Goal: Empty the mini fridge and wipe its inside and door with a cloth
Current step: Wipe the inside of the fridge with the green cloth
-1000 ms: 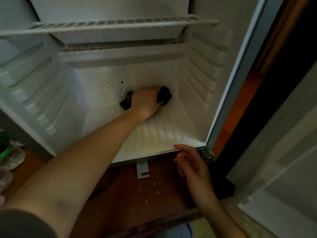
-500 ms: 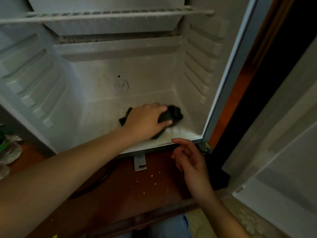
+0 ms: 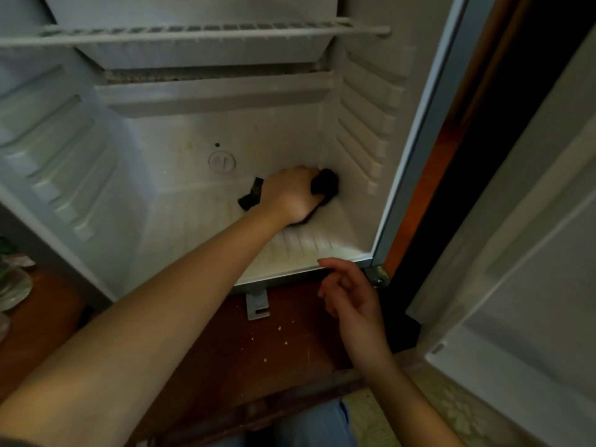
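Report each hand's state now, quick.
Left hand: grips the dark cloth, pressed on the fridge floor.
Right hand: open, fingers loosely curled, holding nothing.

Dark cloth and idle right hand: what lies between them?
Head view: only the bare ribbed white fridge floor and its front rim lie between the dark crumpled cloth and the right hand.

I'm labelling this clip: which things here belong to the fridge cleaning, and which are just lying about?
Job: fridge, its door, cloth in the left hand.
Lying about: metal bracket, yellow crumbs, plastic bags at far left.
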`<state>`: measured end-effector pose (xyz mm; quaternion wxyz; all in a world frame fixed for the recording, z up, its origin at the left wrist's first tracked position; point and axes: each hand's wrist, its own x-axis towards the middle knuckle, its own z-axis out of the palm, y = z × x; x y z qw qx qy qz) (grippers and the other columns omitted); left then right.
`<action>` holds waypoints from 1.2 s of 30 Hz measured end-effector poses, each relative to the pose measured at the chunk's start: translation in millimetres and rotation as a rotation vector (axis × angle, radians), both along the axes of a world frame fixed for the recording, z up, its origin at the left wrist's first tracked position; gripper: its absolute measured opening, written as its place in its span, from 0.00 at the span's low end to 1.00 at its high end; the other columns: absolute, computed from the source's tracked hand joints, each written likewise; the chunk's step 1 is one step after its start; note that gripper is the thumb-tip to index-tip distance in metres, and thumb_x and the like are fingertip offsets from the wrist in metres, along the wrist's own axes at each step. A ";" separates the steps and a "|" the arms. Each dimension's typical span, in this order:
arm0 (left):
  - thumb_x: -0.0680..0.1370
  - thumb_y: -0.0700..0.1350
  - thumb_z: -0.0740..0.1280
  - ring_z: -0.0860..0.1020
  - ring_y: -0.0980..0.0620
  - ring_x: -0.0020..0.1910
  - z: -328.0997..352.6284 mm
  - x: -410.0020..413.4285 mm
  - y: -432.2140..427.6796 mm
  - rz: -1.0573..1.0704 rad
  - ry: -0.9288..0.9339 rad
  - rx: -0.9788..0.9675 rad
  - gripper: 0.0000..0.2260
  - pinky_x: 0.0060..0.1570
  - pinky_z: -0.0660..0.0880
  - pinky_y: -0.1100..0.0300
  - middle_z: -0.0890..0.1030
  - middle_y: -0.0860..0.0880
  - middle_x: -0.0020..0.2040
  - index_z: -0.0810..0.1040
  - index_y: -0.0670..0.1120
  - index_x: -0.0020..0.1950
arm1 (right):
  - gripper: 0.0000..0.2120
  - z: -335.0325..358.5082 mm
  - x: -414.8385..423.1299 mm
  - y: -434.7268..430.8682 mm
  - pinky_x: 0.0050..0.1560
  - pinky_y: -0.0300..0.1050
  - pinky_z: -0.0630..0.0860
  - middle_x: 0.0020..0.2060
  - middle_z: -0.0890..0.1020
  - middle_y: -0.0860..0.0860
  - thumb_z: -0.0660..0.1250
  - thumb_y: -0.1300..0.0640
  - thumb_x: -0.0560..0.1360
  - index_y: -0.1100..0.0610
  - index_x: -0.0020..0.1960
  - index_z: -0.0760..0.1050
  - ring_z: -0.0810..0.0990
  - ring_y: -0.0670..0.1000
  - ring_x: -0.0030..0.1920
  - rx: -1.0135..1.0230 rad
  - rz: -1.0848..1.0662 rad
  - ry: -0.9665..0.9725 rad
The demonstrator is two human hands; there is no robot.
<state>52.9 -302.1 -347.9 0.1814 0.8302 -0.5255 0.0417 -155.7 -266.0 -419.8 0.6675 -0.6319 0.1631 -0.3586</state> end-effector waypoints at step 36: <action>0.77 0.54 0.64 0.80 0.51 0.56 42.8 -89.1 202.8 0.228 1.443 -0.576 0.16 0.54 0.78 0.51 0.83 0.49 0.55 0.77 0.49 0.60 | 0.19 80.7 -8.5 45.5 0.51 0.46 0.80 0.56 0.81 0.53 0.69 0.63 0.74 0.48 0.62 0.75 0.82 0.50 0.54 0.259 0.214 0.145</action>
